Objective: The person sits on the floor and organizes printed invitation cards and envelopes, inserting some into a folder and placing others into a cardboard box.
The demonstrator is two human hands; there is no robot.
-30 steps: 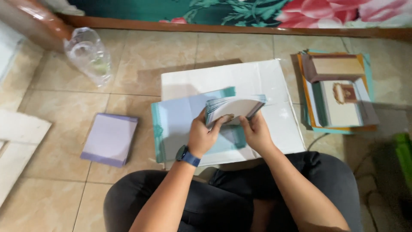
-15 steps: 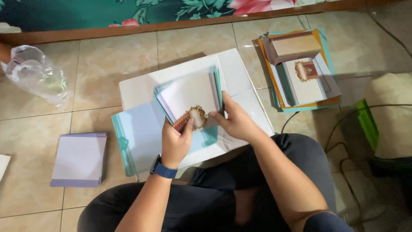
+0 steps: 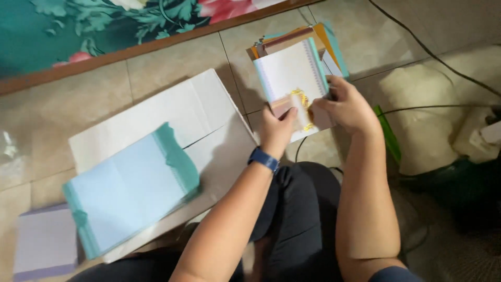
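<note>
White teal-edged card (image 3: pixel 289 70) with gold emblem, gripped by left hand (image 3: pixel 276 130), right hand (image 3: pixel 347 107)

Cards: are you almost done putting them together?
Looks partway. Done: a pile of finished-looking cards lies on the floor beyond the hands. In hand: the left hand and right hand hold one white card with a gold ornament over that pile. Left: the blue sheets on the white board and the lilac stack lie untouched, so probably plenty remains.
</note>
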